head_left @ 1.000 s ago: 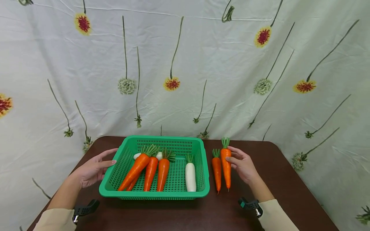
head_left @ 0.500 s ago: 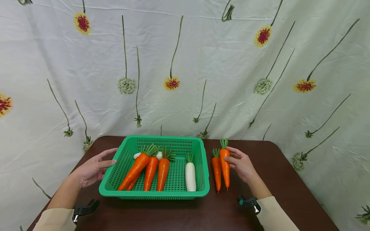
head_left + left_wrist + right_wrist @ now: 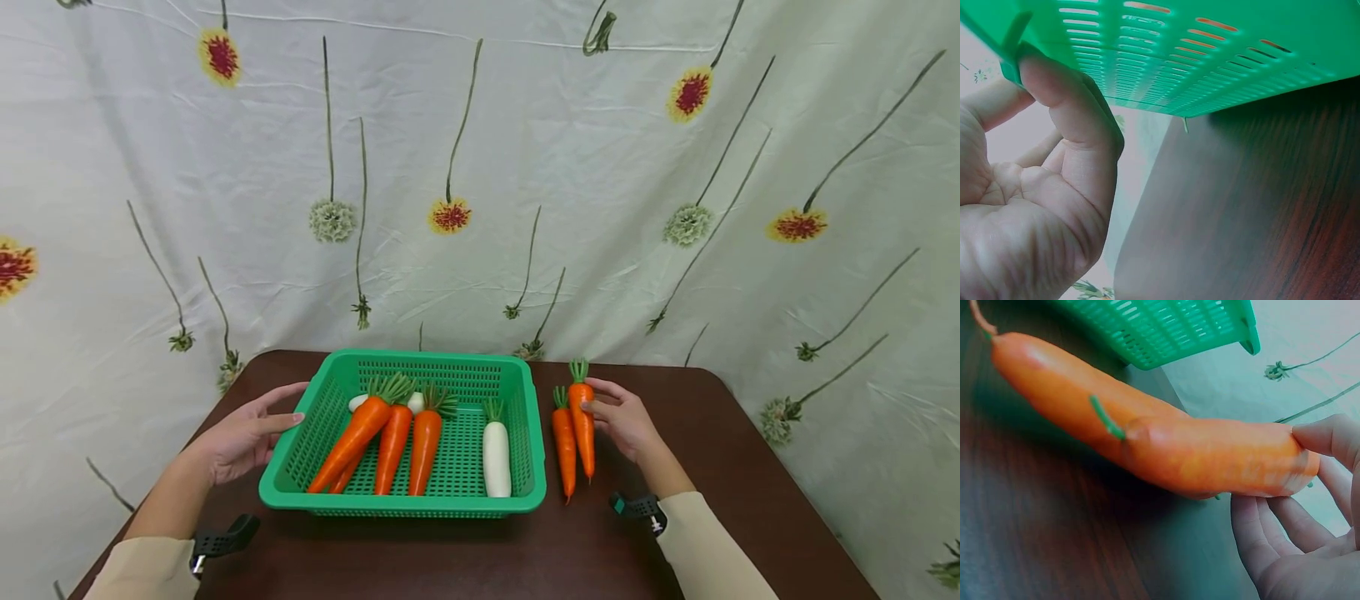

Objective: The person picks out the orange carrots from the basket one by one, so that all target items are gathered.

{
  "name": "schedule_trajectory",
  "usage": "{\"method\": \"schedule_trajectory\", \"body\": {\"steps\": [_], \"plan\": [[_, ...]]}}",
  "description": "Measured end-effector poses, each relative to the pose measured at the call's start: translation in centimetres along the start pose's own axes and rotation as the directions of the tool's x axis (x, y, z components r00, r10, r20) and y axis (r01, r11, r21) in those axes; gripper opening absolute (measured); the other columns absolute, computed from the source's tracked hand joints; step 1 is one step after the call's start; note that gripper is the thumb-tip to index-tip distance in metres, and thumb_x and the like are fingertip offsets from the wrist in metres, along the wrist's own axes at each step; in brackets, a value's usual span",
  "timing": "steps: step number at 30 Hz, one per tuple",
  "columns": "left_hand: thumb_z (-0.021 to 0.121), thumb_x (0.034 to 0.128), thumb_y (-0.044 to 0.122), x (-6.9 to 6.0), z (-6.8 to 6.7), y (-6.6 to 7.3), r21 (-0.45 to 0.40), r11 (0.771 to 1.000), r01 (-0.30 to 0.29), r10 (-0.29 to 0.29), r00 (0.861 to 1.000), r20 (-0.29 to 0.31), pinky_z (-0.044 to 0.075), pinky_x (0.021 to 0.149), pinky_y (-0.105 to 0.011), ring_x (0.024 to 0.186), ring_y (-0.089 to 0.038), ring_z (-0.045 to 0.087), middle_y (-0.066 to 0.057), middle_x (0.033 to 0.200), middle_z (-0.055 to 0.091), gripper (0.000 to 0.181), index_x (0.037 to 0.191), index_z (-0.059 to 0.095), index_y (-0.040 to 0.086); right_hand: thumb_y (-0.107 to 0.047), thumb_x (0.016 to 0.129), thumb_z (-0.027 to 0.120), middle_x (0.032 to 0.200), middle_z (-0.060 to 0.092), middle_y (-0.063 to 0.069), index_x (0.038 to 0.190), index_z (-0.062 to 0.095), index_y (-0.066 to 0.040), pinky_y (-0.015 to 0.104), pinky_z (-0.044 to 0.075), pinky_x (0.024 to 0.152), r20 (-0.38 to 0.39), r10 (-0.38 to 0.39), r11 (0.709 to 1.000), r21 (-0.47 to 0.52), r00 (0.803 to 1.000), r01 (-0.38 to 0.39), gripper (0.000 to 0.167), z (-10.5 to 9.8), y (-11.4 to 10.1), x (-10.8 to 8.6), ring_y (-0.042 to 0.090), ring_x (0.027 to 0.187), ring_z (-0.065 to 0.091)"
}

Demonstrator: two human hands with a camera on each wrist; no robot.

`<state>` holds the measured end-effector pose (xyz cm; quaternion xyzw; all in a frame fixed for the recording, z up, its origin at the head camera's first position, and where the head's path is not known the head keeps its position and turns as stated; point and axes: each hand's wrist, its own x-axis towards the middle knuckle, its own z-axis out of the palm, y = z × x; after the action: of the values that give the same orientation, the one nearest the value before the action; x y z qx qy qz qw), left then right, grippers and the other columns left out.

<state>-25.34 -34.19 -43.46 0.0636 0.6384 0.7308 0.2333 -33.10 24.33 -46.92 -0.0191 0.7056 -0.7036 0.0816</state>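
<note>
Nearest, a dark left wristband (image 3: 225,540) and right wristband (image 3: 637,506) lie over the table (image 3: 420,558), neither showing a legible mark. Beyond them the right hand (image 3: 626,421) pinches a held carrot (image 3: 582,425) near its leafy end, thumb on one side and fingers on the other, the gap only as wide as the root; whether its tip hangs clear of the table I cannot be sure. Its skin looks smooth and glossy, so it is probably stiff, rather light and a little slippery; the thick shoulder just under the green tuft seems the best place to take hold, the tuft itself being likely to bend. A second carrot (image 3: 564,454) lies just to its left, between it and the green basket (image 3: 397,502). The left hand (image 3: 243,437) has its thumb and fingers spread loosely, tips touching the basket's left rim without wrapping round it. The basket looks like thin, light plastic, best lifted by that rim. In it are orange carrots (image 3: 423,450), whose stacked roots could roll, and a white radish (image 3: 496,458). No brand, label or writing can be read on these, nor on the flower-printed cloth (image 3: 525,125) behind.
</note>
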Motion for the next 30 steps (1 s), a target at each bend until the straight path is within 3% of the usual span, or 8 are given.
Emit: {"method": "schedule_trajectory", "body": {"steps": [7,17,25,30], "plan": [[0.050,0.1084,0.012,0.0,0.1,0.1,0.005,1.000,0.002,-0.002,1.000,-0.006,0.062,0.089,-0.048,0.100,-0.025,0.077,-0.001,0.118,0.075,0.071,0.162,0.004,0.019,-0.004,0.098,0.066,0.111,0.070,-0.001,0.151,0.047,-0.002,0.025,0.062,0.081,-0.015,0.011,1.000,-0.018,1.000,-0.012,0.057,-0.3,-0.2,1.3,0.011,0.089,0.071],[0.050,0.1085,0.013,0.0,0.1,0.1,0.009,1.000,0.005,-0.005,1.000,-0.012,0.063,0.088,-0.046,0.099,-0.025,0.077,-0.002,0.118,0.075,0.070,0.162,0.005,0.019,-0.006,0.097,0.066,0.118,0.067,0.007,0.149,0.051,-0.004,0.026,0.062,0.078,-0.051,0.062,0.994,-0.085,0.997,-0.066,0.054,-0.6,-0.7,2.7,0.012,0.084,0.071],[0.052,0.1080,0.015,0.2,0.1,-0.1,0.035,0.999,0.012,-0.011,0.999,-0.041,0.063,0.087,-0.047,0.097,-0.024,0.077,-0.002,0.116,0.074,0.076,0.164,0.001,0.018,-0.010,0.096,0.069,0.109,0.073,-0.001,0.150,0.051,-0.005,0.028,0.062,0.079,-0.073,0.087,0.992,-0.090,0.994,-0.093,0.057,-1.7,-0.3,2.3,0.011,0.082,0.072],[0.053,0.1080,0.016,0.0,0.0,0.0,0.048,0.999,0.014,-0.012,0.999,-0.050,0.063,0.087,-0.047,0.097,-0.024,0.077,-0.001,0.115,0.074,0.076,0.164,0.001,0.018,-0.009,0.096,0.068,0.103,0.073,-0.002,0.148,0.051,-0.003,0.030,0.063,0.078,-0.036,0.108,0.987,-0.120,0.993,-0.112,0.056,-2.4,-0.2,1.7,0.011,0.076,0.070]]}}
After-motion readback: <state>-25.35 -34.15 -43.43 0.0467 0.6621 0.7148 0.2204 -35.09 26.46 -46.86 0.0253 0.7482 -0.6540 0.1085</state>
